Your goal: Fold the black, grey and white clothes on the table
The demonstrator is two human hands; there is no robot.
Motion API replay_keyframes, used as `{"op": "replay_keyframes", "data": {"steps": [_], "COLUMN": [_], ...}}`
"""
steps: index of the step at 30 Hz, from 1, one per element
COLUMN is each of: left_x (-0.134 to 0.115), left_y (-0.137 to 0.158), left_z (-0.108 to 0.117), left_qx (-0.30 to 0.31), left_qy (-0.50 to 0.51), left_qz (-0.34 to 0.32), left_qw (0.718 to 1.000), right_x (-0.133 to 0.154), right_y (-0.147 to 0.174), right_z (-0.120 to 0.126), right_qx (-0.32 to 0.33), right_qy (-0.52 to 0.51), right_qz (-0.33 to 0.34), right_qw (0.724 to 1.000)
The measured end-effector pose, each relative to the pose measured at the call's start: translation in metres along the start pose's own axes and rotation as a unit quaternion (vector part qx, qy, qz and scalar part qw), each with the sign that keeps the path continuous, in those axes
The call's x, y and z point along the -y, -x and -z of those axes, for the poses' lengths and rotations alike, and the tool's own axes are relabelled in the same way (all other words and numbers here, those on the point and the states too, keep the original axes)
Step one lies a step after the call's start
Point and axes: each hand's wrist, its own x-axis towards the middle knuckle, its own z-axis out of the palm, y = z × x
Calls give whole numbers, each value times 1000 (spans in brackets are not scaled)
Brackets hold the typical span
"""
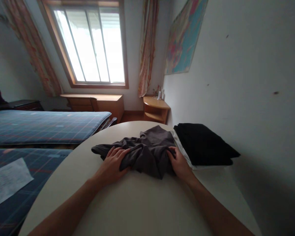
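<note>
Grey cloth (151,155) lies crumpled on table (142,206) at twelve o'clock, long axis nine to three. Your left hand (115,165) clamps its eight-o'clock edge, right hand (182,165) pinches its four-o'clock edge; neither hand nearer.

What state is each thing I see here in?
Gray cloth: crumpled, under both hands.
Left hand: on the cloth's left side.
Right hand: on its right side.
Black cloth: folded, lying flat.
Curtains: drawn aside.
Window: open or closed, I can't tell.
Paper: lying spread out.
</note>
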Motion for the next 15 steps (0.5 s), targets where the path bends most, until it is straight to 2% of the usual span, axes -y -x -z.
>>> {"op": "replay_keyframes", "data": {"steps": [2, 4, 7, 10, 12, 15], "left_x": [0, 1, 1, -2, -6, -6], "left_y": [-1, -2, -4, -8, -12, -16], "left_z": [1, 3, 9, 18, 22, 26], "left_qx": [-1, 6, 16, -13, -58, -112], "left_qy": [-1, 15, 71, 199, 319, 494], "left_qz": [7, 34, 85, 135, 188, 253], "left_qw": [1000, 999, 994, 971, 927, 824], "right_x": [-4, -3, 2, 9, 14, 19], "right_y": [-1, 2, 9, 13, 15, 13], "right_z": [1, 3, 6, 9, 11, 12], "right_qx": [-11, 0, 37, 125, 165, 147], "right_qy": [-14, 32, 130, 161, 154, 118], "right_qz": [10, 76, 175, 153, 113, 95], "right_qw": [1000, 997, 975, 967, 968, 977]}}
